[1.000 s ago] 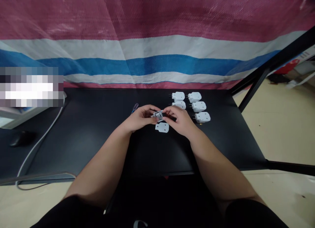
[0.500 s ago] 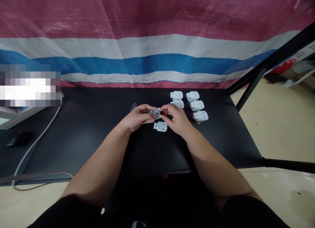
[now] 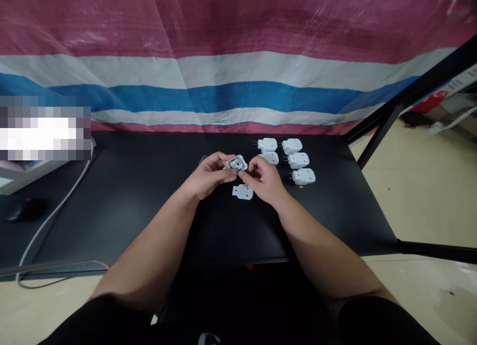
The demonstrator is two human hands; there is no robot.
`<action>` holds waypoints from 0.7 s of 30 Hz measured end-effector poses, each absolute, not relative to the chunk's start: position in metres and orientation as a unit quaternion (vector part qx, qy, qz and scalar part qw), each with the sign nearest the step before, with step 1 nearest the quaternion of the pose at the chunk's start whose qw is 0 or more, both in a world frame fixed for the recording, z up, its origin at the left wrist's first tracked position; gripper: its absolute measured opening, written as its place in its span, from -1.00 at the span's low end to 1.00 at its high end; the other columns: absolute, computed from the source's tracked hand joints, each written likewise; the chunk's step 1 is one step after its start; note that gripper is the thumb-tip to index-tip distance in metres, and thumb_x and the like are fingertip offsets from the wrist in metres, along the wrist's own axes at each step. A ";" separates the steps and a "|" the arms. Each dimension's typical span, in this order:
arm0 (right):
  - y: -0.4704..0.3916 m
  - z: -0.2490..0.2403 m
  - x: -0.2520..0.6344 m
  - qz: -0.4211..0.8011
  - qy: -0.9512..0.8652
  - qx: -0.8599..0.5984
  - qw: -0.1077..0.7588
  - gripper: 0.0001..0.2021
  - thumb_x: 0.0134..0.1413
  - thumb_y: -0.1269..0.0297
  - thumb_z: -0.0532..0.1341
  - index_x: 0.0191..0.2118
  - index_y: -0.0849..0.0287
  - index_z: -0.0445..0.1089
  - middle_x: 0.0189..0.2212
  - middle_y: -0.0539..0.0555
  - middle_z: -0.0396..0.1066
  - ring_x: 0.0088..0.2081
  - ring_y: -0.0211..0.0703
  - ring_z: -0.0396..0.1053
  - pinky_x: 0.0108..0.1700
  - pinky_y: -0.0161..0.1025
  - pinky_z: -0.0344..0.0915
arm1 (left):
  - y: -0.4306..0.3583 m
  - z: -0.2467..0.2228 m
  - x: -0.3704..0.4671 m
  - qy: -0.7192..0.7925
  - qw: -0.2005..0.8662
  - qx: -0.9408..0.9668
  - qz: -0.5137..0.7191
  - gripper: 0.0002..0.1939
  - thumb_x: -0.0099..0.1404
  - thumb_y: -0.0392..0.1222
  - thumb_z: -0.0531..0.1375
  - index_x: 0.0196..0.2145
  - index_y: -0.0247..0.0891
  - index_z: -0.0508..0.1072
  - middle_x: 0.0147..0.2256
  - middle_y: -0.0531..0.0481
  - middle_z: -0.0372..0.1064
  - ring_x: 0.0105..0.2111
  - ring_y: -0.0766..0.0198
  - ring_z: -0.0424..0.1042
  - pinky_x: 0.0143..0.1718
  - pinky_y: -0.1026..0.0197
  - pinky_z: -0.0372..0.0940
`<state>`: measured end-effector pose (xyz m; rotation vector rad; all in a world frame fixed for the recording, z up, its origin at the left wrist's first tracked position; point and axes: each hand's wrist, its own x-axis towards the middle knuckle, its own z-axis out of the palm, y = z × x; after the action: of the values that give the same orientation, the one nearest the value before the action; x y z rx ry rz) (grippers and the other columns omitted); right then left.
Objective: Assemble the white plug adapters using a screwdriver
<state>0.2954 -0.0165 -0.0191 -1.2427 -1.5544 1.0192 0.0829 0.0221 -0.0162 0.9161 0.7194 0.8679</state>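
Note:
My left hand grips an open white plug housing between thumb and fingers, with its hollow inside facing up. The fingers of my right hand are curled together at the housing's right edge, the thumb against its lower right corner; whether a small part is in them is hidden. Just below the hands, a flat white cover with holes lies on the table. A screwdriver is mostly hidden behind my left hand.
Several white plugs with metal pins stand in two columns right of my hands, on the black table. A small brass-coloured piece lies beside them. At the left are a black mouse and a pale cable.
The plug housing has turned and tipped, so its hollow side now shows more fully. My right hand has shifted slightly left and lower along its edge.

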 end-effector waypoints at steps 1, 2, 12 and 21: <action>-0.016 -0.018 0.296 0.405 -0.622 -0.506 0.439 -0.65 0.22 0.10 0.39 -0.30 0.02 0.16 -0.49 -0.11 0.29 -0.51 -0.24 0.28 -0.47 -0.24 0.24 | 0.022 -0.017 0.083 0.330 0.745 0.422 0.397 -0.54 0.08 -0.24 0.64 -0.09 -0.16 0.63 -0.10 0.04 0.64 -0.15 0.31 0.66 -0.11 0.30 0.60; -0.016 -0.017 0.296 0.392 -0.624 -0.511 0.443 -0.65 0.19 0.12 0.41 -0.28 0.01 0.17 -0.47 -0.10 0.30 -0.51 -0.25 0.27 -0.48 -0.24 0.23 | 0.022 -0.017 0.083 0.332 0.741 0.427 0.398 -0.54 0.10 -0.24 0.64 -0.08 -0.16 0.63 -0.08 0.03 0.63 -0.15 0.30 0.66 -0.10 0.28 0.61; -0.018 -0.014 0.298 0.196 -0.689 -0.534 0.450 -0.96 0.34 0.29 0.31 -0.21 0.06 0.50 -0.19 0.09 0.44 -0.34 -0.14 0.41 -0.25 -0.09 0.47 | 0.015 -0.018 0.094 0.287 0.679 0.530 0.419 -0.56 0.12 -0.24 0.61 -0.09 -0.21 0.59 -0.13 -0.02 0.64 -0.19 0.27 0.63 -0.10 0.20 0.57; -0.018 -0.008 0.305 0.166 -0.701 -0.534 0.442 -0.92 0.23 0.36 0.31 -0.31 0.09 0.52 -0.34 0.05 0.42 -0.42 -0.17 0.35 -0.32 -0.13 0.39 | 0.018 -0.019 0.091 0.344 0.650 0.531 0.422 -0.53 0.11 -0.26 0.59 -0.04 -0.27 0.61 -0.18 -0.04 0.63 -0.26 0.30 0.60 -0.13 0.20 0.55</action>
<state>0.3046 -0.0176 -0.0083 -1.3254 -1.7392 0.4131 0.0914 0.0184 -0.0191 1.2059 0.7815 0.9584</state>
